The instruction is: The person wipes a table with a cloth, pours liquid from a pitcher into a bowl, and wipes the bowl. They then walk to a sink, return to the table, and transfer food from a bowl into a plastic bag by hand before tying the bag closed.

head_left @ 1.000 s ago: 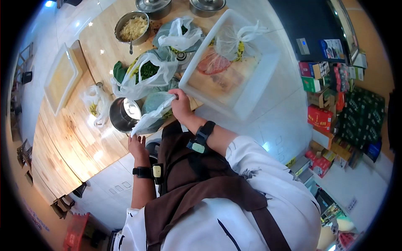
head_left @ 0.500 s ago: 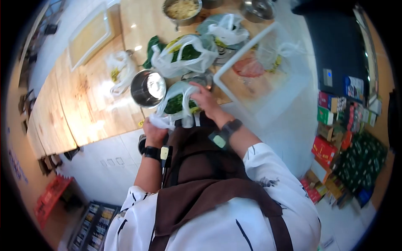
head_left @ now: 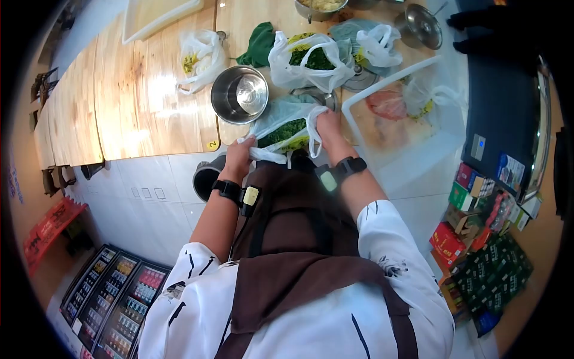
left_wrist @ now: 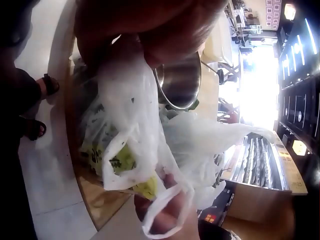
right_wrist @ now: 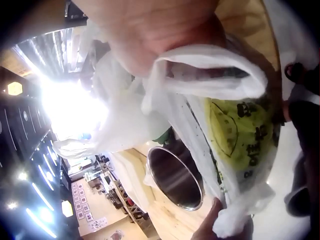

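Note:
A thin white plastic bag of chopped greens is held at the table's front edge, its mouth spread. My left hand grips its left rim, and my right hand holds the opposite side near a handle loop. In the right wrist view, yellow print with dark characters shows on the bag, and a white handle loop hangs by the right hand. Just behind the bag stands a steel pot; no food shows inside it.
Another bag of greens, a knotted bag and a small white bag lie behind. On the right, a translucent tub holds a reddish piece and a tied bag. A dark bin stands below the table edge.
The bag, stretched flat between the hands at first, now has its mouth apart with greens showing. The head view has shifted, so the table items appear farther right; both hands keep their hold.

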`<state>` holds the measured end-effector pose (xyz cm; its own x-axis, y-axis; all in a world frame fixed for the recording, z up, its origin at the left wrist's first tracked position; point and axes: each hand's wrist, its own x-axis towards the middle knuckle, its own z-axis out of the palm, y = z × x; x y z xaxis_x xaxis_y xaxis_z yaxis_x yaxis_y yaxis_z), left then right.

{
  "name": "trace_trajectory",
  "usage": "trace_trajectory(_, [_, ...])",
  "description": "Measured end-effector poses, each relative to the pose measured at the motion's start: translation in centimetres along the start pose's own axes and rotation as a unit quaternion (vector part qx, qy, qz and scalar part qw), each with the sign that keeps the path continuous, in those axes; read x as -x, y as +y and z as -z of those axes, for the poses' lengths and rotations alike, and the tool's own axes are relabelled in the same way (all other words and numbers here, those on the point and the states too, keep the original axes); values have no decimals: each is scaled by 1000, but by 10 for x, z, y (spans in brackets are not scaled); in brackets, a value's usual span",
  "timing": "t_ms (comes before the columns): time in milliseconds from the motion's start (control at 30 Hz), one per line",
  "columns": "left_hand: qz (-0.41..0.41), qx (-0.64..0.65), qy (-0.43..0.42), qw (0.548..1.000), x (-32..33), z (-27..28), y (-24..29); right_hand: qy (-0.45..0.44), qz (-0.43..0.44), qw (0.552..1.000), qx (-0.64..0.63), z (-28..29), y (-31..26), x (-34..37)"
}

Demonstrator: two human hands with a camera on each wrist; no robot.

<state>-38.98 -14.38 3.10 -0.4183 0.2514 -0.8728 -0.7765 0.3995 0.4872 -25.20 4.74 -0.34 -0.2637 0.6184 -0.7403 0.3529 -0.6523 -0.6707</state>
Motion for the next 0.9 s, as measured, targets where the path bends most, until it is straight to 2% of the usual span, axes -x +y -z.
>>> trace_trajectory(33, [5, -50, 23, 998, 0, 2, 0, -2, -2, 1000, 6, 0, -1, 0])
trace_trajectory(67, [-35, -90, 49, 994, 2, -1, -1, 10, 17, 998, 66, 1, -2, 0])
trace_trajectory(100, [-31, -85, 53, 994, -4, -1, -6, 20, 37, 991, 126, 1, -4, 0])
trace_trajectory(133, [-68, -90, 70, 991, -10, 0, -11, 16, 35, 991, 132, 1, -5, 1])
trace_trajectory(167, [-106, -95, 88, 986, -15, 1, -13, 53, 100, 968, 223, 2, -11, 8])
trace_trajectory(200, [-80, -130, 63, 986, -18, 6, -14, 90, 165, 932, 310, 2, -14, 11])
trace_trajectory(233, [-76, -127, 66, 987, -22, 8, -16, 86, 162, 931, 314, 3, -11, 9])
trace_trajectory(300, [-58, -80, 33, 995, -31, 10, -24, 111, 283, 869, 390, 9, 4, -1])
trace_trajectory(333, [-53, -77, 34, 995, -33, 9, -28, 108, 281, 868, 395, 10, 13, -9])
trace_trajectory(400, [-96, -68, 65, 991, -28, 1, -26, 132, 370, 816, 424, 8, 29, -23])
trace_trajectory(433, [-92, -66, 69, 991, -26, -1, -24, 127, 368, 817, 426, 10, 37, -29])
trace_trajectory(500, [-81, -28, -10, 996, -26, 0, -22, 9, 213, 928, 306, 7, 28, -24])
trace_trajectory(533, [-116, -40, -20, 992, -32, 1, -28, 29, 223, 925, 306, 3, 26, -19])
trace_trajectory(567, [-114, -39, -18, 993, -34, 1, -28, 27, 221, 925, 308, 2, 30, -21])
trace_trajectory(633, [-20, 49, -62, 997, -35, 2, -30, -44, 179, 979, 91, 3, 37, -24])
trace_trajectory(667, [-29, 77, -66, 994, -40, 4, -39, -48, 179, 978, 96, 0, 29, -17])
trace_trajectory(733, [-20, 52, -46, 997, -25, 3, -34, -15, -6, 1000, 16, -10, -7, 13])
trace_trajectory(767, [-11, 22, -29, 999, -17, 5, -32, -21, -6, 1000, 20, -12, -19, 25])
trace_trajectory(833, [-8, 5, -12, 1000, -7, 14, -36, -60, -93, 994, 13, -13, -37, 46])
trace_trajectory(900, [-17, 78, -77, 994, 16, 16, -24, -58, -73, 995, 26, -15, -41, 58])
